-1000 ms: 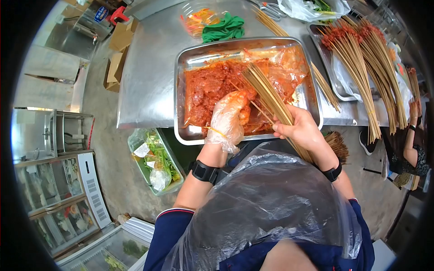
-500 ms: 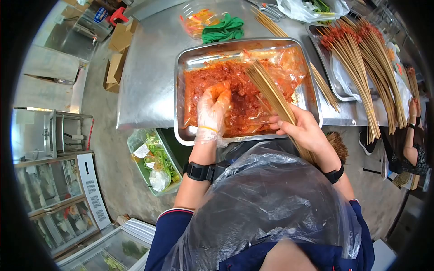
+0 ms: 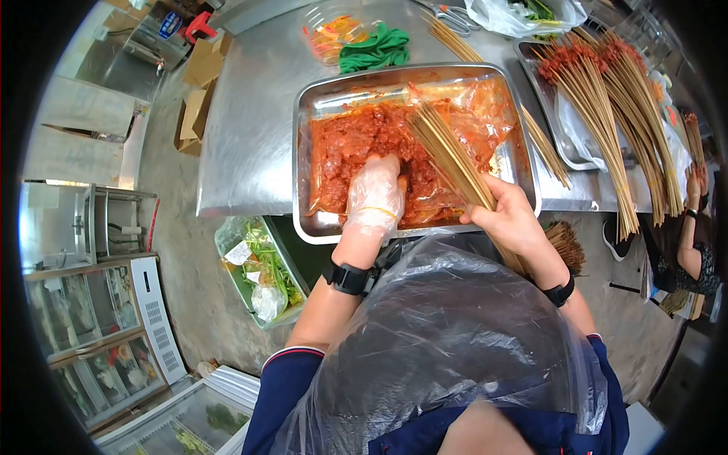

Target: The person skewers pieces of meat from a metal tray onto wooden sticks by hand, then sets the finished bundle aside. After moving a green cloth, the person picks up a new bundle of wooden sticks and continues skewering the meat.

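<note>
A steel tray (image 3: 303,136) on the metal table holds red marinated meat (image 3: 341,148), with a red-stained plastic sheet at its right side. My left hand (image 3: 376,196), in a clear plastic glove, reaches into the meat; its fingertips are buried, and whether they grip anything is hidden. My right hand (image 3: 506,216), ungloved, is closed round a bundle of wooden skewers (image 3: 453,161). The bundle slants over the tray's right half, its upper ends above the meat near my left hand.
Bundles of meat-tipped skewers (image 3: 599,114) rest on a second tray (image 3: 553,129) at the right. Loose skewers (image 3: 544,148) lie between the trays. Behind are a green cloth (image 3: 374,47) and scissors (image 3: 455,19). A green crate (image 3: 299,292) stands below; a co-worker's arm (image 3: 688,235) shows far right.
My left hand rose off the skewers, moved left, then dipped back into the meat nearer the middle. My right fingers loosened briefly and are closed round the bundle again.
</note>
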A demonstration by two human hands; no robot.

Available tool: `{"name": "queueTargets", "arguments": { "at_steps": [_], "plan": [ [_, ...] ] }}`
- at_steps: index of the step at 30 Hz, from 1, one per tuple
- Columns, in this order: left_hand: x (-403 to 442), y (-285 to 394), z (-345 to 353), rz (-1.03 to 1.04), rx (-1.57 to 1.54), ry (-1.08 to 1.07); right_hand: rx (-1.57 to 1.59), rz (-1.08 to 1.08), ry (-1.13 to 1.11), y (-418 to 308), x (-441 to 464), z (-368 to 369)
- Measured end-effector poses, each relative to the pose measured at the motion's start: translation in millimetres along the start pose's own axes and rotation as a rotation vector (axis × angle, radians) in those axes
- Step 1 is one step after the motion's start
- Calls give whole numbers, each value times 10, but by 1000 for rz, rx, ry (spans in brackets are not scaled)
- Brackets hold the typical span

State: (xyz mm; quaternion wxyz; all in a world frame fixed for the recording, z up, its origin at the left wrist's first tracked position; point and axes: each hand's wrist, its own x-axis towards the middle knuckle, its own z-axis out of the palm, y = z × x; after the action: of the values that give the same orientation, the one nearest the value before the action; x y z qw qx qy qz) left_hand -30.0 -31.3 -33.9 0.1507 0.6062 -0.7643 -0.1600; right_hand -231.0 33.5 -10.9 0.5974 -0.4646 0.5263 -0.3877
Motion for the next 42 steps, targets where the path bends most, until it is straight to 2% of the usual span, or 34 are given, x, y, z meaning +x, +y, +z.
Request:
{"name": "queueTargets", "arguments": {
  "at_steps": [5, 10, 11, 12, 14, 15, 16, 18, 25, 28, 30, 37, 40, 42],
  "plan": [
    [8, -9, 30, 70, -15, -86, -50, 40, -23, -84, -2, 1],
    [-23, -61, -37, -105, -138, -83, -79, 35, -27, -66, 15, -9],
    [-3, -237, 96, -130, -357, -43, -76, 53, -6, -90, 7, 3],
    [6, -237, 84, -261, -810, -88, -74, 72, 14, -104, -1, 13],
    [-47, -272, -57, -427, -1516, -67, -66, 82, 7, -106, -4, 27],
    [-34, -311, -94, -423, -1730, -128, -58, 92, 4, -109, -4, 32],
    [-28, -287, -107, -423, -1730, -126, -59, 91, 2, -116, -5, 38],
    [-13, -203, -142, -522, -1898, 3, -93, 95, -6, -128, -9, 44],
    [30, -184, -151, -484, -1961, -29, -146, 54, -20, -156, -17, 60],
    [22, -196, -165, -395, -1938, 1, -160, 64, -22, -155, -5, 53],
    [21, -207, -166, -324, -1886, -3, -184, 77, -99, -139, -1, 28],
    [4, -265, -137, -339, -1882, -59, -120, 120, -124, -140, -6, 18],
    [-23, -253, -108, -436, -1867, -17, -77, 164, -104, -172, -30, 19],
    [-43, -327, -84, -363, -1955, -176, -45, 162, -111, -155, -30, 9]
  ]
}}
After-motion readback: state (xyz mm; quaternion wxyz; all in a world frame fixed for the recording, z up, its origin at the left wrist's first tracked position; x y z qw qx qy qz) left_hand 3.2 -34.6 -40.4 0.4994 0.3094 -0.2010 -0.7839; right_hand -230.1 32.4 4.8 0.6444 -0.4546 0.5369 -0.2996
